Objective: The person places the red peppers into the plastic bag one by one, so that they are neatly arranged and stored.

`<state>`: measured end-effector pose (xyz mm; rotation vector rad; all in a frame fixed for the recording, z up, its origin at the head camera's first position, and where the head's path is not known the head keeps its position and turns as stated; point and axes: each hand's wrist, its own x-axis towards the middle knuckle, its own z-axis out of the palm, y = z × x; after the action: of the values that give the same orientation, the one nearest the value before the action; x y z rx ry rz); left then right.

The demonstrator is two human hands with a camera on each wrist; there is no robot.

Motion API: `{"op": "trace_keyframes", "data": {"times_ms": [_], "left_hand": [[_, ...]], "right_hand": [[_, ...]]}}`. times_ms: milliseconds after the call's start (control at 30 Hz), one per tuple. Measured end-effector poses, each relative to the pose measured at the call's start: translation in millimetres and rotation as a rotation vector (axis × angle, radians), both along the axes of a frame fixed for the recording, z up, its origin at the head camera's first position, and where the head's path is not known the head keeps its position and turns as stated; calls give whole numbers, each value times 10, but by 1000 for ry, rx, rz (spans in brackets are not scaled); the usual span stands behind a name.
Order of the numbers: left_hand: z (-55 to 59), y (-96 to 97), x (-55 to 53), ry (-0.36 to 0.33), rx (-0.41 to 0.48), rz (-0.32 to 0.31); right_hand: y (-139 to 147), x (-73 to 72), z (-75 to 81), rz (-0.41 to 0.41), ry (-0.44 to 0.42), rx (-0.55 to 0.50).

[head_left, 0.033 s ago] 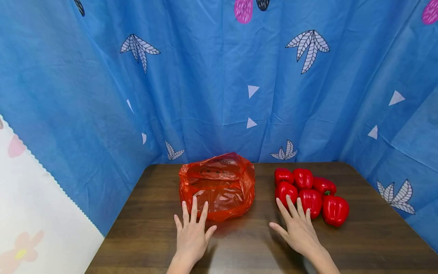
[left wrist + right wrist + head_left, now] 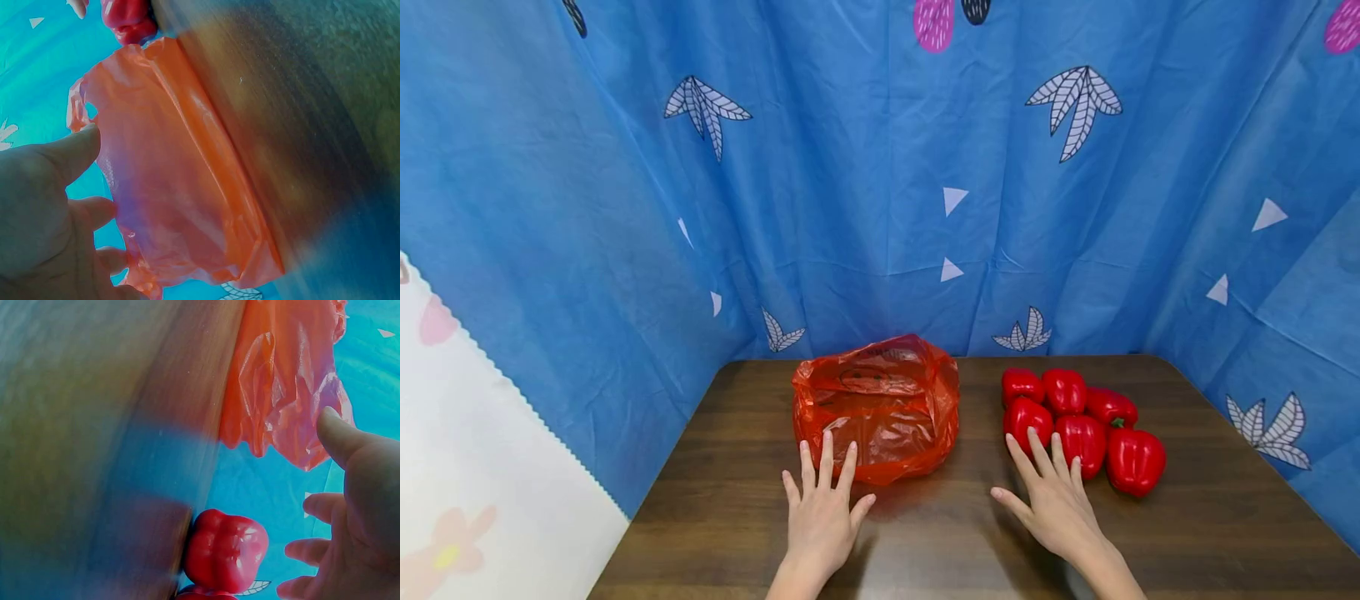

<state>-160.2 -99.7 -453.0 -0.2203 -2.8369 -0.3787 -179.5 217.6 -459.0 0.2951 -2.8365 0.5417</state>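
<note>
Seemingly unmoved since the earlier head frame: hands, bag and peppers alike. Printed on the inner back wall of the red plastic bag (image 2: 876, 417), dark face-like outline with two dots, and above it marks too small and creased to read. Placed toward the far side of the wooden table (image 2: 947, 550), mouth gaping toward the head camera, crumpled lining in sight. To its right, apart from it, six glossy red bell peppers (image 2: 1080, 442) grouped close together, with a green stem visible among the right-hand ones.

At the bag's near edge, left hand (image 2: 822, 518), fingers straight and spread apart; fingertips overlapping the plastic in view, cannot tell whether touching. Just before the peppers, right hand (image 2: 1056, 507), fingers also spread; in the right wrist view, gap visible to the closest pepper. Behind, blue curtain (image 2: 850, 192) printed with white leaves and triangles; far left, white cloth (image 2: 512, 467) with pale pink flower.
</note>
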Motion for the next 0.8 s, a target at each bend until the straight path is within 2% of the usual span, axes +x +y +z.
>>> {"op": "trace_keyframes", "data": {"times_ms": [200,300,400,467,533,633,700,800], "left_hand": [[7,-5,38,17,21,2],[35,-9,32,71,45,8],[77,-20,-5,125,111,36],[100,-42,-53,154,209,90],[104,-75,-103,169,347,155],[72,-146,-192,184,590,260],[33,-190,-237,167,733,315],[-23,-230,-296,150,885,370]], "right_hand": [[-4,-8,16,-4,4,10],[19,6,80,0,20,1],[113,14,150,14,88,-48],[236,20,191,1,162,-116],[392,24,219,-31,257,-189],[652,36,258,-140,356,-313],[815,41,270,-235,362,-374],[1040,36,261,-382,284,-464]]}}
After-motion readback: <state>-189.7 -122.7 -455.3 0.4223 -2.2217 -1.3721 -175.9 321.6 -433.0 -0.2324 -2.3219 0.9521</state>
